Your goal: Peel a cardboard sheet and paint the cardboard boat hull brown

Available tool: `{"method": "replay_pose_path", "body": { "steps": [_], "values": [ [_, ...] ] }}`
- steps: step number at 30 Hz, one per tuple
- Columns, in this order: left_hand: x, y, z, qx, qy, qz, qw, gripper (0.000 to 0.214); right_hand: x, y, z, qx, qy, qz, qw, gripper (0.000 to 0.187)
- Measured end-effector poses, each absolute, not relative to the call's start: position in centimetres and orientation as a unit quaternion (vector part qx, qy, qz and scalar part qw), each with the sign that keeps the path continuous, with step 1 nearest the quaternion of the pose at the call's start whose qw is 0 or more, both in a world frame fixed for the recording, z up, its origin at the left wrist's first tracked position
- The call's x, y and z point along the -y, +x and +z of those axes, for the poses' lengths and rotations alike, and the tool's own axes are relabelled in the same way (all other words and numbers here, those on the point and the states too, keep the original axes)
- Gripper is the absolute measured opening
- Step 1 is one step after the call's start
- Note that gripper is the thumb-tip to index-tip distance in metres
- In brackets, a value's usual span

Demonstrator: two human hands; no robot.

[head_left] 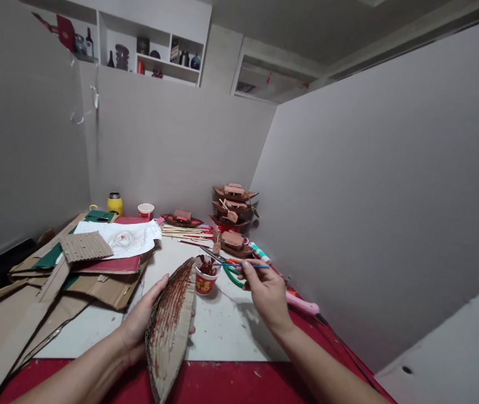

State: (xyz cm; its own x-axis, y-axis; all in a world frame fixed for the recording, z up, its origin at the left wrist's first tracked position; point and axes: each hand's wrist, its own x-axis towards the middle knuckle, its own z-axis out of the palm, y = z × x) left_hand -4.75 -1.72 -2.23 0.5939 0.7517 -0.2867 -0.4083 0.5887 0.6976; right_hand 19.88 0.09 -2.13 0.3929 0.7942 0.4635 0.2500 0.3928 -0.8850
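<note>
My left hand (142, 317) grips a boat-shaped piece of corrugated cardboard (167, 331), held tilted over the table. Brown paint streaks its upper part; the lower end is bare cardboard. A slim blue paintbrush (239, 266) is pinched between the fingers of my right hand (267, 292). Its tip reaches the mouth of a red and white paper cup (206, 283), smeared inside with brown paint. Scissors with green and orange handles (233, 274) lie just behind my right hand, partly covered by it.
Cardboard sheets (113, 289) and a drawing on paper (132, 240) pile up at left. Stacked brown model boats (233, 206) stand at the back, near wooden sticks (186, 231). A pink-handled tool (302, 304) with a cord lies at right, beside a grey partition (391, 196).
</note>
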Motion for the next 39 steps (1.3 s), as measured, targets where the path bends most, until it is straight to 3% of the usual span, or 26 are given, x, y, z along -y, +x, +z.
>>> {"method": "replay_pose_path", "body": {
  "steps": [7,14,27,34,39],
  "values": [
    [1.2,-4.8,-2.5,-0.297,0.279,0.347,0.845,0.053,0.2,20.7,-1.8,0.421,-0.465,0.311,0.714,0.039],
    [1.4,-4.6,-2.5,-0.3,0.266,0.344,0.849,0.056,3.5,18.1,-1.2,0.418,-0.389,0.502,0.65,0.027],
    [2.0,-4.5,-2.0,-0.295,0.237,0.329,0.865,0.057,4.6,17.3,-2.7,0.539,-0.423,0.47,0.556,0.024],
    [2.2,-4.3,-1.8,-0.291,0.236,0.357,0.856,0.048,5.8,16.2,-2.1,0.56,-0.387,0.558,0.475,0.027],
    [2.3,-4.2,-1.6,-0.279,0.235,0.361,0.858,0.047,5.6,16.3,-2.5,0.56,-0.382,0.561,0.475,0.025]
  ]
}}
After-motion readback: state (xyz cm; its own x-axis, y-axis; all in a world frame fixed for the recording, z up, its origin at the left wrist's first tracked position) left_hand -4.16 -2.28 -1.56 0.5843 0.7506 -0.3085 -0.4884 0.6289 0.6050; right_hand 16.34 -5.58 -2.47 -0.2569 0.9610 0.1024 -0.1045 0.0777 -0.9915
